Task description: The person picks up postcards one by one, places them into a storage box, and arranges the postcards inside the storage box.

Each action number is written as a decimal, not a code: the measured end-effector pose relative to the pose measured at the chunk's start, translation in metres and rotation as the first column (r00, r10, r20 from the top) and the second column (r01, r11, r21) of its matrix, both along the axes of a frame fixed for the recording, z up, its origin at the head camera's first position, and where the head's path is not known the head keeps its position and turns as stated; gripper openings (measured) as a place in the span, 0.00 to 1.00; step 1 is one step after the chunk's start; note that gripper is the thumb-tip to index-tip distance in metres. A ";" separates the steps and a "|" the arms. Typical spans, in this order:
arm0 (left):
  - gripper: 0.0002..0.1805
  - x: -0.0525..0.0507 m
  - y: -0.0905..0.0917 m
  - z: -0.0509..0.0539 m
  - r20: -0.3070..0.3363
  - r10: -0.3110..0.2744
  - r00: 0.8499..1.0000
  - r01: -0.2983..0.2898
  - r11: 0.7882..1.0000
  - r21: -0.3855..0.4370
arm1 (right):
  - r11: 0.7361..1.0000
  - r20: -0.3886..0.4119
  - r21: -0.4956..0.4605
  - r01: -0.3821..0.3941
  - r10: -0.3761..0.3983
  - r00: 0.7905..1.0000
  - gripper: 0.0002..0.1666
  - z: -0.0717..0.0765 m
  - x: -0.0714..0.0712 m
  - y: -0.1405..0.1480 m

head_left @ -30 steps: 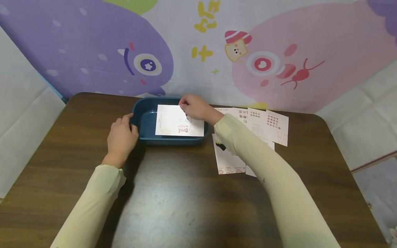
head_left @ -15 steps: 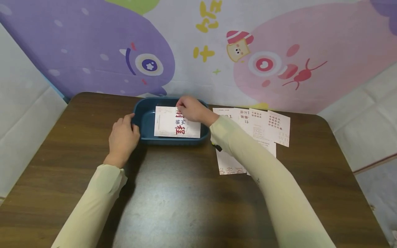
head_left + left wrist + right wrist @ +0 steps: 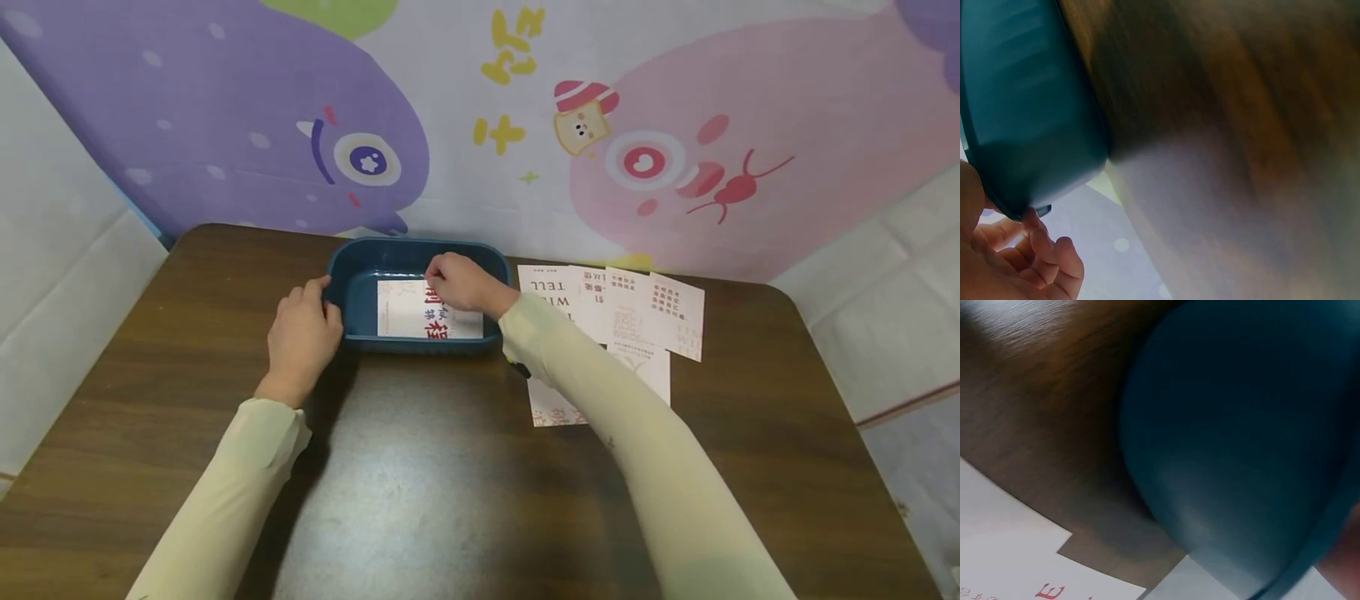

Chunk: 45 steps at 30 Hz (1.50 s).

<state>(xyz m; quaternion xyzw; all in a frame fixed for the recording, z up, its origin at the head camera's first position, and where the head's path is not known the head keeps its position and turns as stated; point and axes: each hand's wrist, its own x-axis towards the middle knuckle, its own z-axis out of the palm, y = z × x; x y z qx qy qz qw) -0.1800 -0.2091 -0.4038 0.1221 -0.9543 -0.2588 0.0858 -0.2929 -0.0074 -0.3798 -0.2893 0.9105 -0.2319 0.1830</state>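
A dark teal plastic basin [image 3: 352,300] stands near the table's back edge. My left hand [image 3: 302,337] holds its left end; in the left wrist view the fingers [image 3: 1041,247] are curled at the rim of the basin [image 3: 1029,112]. Over the basin, my right hand [image 3: 463,282] pinches the upper edge of a white card [image 3: 401,312] printed with large red and blue characters. The card is inside the basin, its lower part hidden behind the front rim. In the right wrist view the basin [image 3: 1229,425] hides most of the right hand.
To the right of the basin, several printed white cards [image 3: 678,312] lie overlapping on the brown wooden table [image 3: 420,467]. My right forearm [image 3: 600,392] covers part of them. A cartoon-printed cloth [image 3: 465,183] hangs behind the table.
My right hand has lowered the card from above the basin into it, shifting slightly left at first. The left hand stays at the basin's left end.
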 end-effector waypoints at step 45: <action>0.24 0.001 0.001 0.001 0.019 0.002 1.000 -0.003 1.000 0.024 | 0.978 -0.114 0.207 -0.037 0.061 0.992 0.16 -0.015 0.005 -0.001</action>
